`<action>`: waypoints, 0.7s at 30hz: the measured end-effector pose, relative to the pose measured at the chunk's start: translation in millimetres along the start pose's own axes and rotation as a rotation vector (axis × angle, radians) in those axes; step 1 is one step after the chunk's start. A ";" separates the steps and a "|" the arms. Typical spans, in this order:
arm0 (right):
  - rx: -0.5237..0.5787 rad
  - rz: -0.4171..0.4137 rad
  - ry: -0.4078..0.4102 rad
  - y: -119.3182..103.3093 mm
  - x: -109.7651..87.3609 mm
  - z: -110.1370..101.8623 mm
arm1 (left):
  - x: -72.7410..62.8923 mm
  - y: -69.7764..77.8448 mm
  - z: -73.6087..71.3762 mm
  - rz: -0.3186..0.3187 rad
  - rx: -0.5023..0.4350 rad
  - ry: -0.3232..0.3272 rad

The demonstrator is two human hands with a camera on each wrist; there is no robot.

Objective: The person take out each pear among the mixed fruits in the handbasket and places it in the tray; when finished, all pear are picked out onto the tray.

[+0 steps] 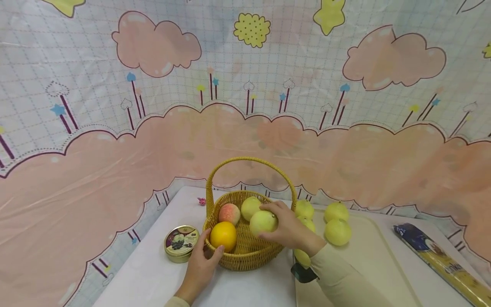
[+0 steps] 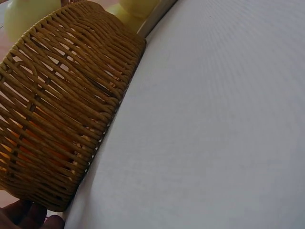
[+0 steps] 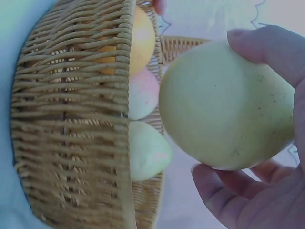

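Observation:
A woven wicker basket point(image 1: 249, 260) with a tall arched handle stands on the white table. Inside lie an orange point(image 1: 223, 236), a red-and-pale peach point(image 1: 229, 214) and a pale green round fruit point(image 1: 251, 208). Another pale green round fruit point(image 1: 263, 224) is in my right hand point(image 1: 289, 226), thumb and fingers curled round its sides above the basket's right half. The right wrist view shows that held fruit point(image 3: 224, 105) apart from the basket's rim. My left hand point(image 1: 201, 266) grips the basket at its front left, thumb at the rim; in the left wrist view its fingers point(image 2: 33, 217) touch the wicker.
Several pale green fruits point(image 1: 337, 232) sit on a cream tray point(image 1: 368, 256) right of the basket, beside a dark green leaf point(image 1: 304, 273). A round tin point(image 1: 180, 244) stands to the left. A small pink wrapped item point(image 1: 201, 201) lies behind it. At the right lies a long gold-and-blue packet point(image 1: 441, 260).

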State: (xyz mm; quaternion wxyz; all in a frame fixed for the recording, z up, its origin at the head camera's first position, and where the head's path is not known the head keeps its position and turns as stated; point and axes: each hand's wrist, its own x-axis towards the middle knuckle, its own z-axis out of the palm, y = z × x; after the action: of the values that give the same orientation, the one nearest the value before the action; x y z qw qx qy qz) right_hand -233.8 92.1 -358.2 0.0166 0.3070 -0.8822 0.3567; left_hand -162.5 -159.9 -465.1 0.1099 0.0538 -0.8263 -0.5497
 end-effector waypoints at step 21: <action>-0.063 -0.057 0.046 35.2 -79.9 -53.5 | 1.6 -1.4 -1.1 0.001 0.004 -0.009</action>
State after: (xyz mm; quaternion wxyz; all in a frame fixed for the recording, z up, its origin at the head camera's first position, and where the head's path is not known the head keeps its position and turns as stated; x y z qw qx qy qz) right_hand -198.6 188.3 -360.0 0.0566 0.3233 -0.8832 0.3349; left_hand -163.8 -161.8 -465.8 0.1062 0.0509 -0.8280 -0.5483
